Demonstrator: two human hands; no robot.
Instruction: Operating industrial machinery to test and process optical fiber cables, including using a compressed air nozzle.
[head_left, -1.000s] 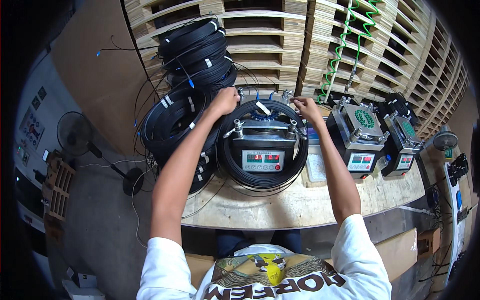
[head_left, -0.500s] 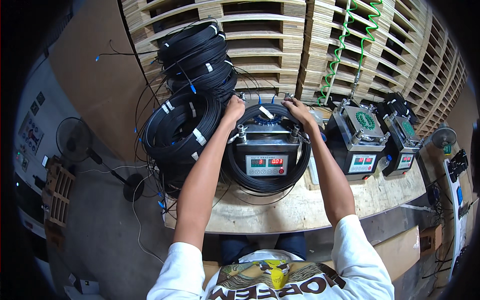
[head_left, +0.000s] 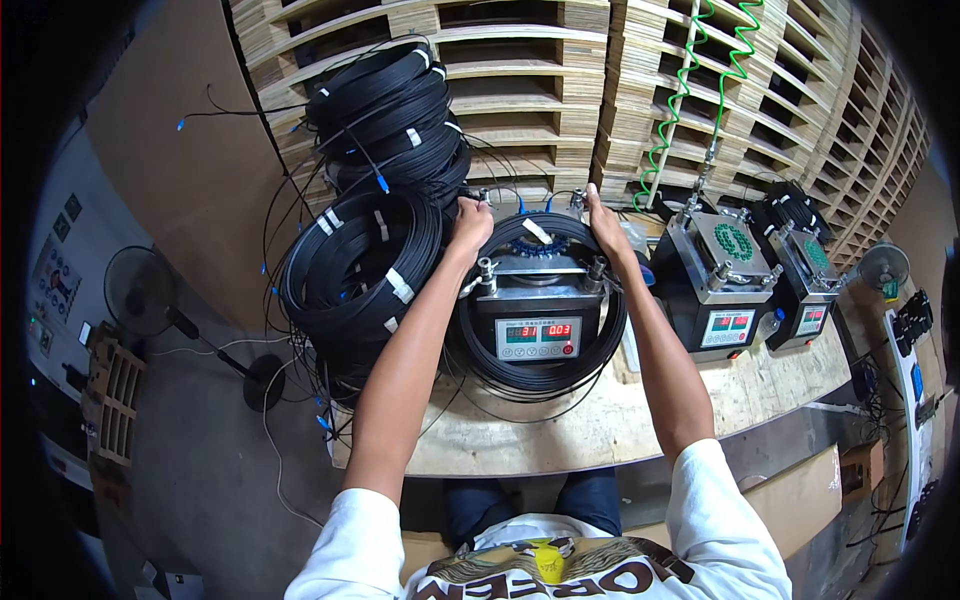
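Observation:
A black machine with a metal top and a lit red display (head_left: 536, 338) stands on the bench in front of me. A coil of black cable (head_left: 540, 378) hangs round it, with a white tag near the top and blue connectors (head_left: 532, 243) inside the ring. My left hand (head_left: 471, 226) is closed beside the back left metal post (head_left: 485, 197); what its fingers hold is hidden. Beside the back right post (head_left: 577, 202), my right hand (head_left: 606, 226) has its fingers stretched out, pointing away from me, with nothing visible in it.
Tall stacked coils of black cable (head_left: 375, 120) and a nearer coil (head_left: 402, 287) crowd the left, loose blue-tipped ends sticking out. Two similar machines (head_left: 735, 265) stand on the right of the wooden bench (head_left: 480, 455). Wooden pallets (head_left: 520, 90) rise behind; green spiral hoses (head_left: 680, 100) hang there.
My right hand's fingers have straightened from their bent grip at the back right post. My left hand stays by the left post. The digits on the display's left side have changed.

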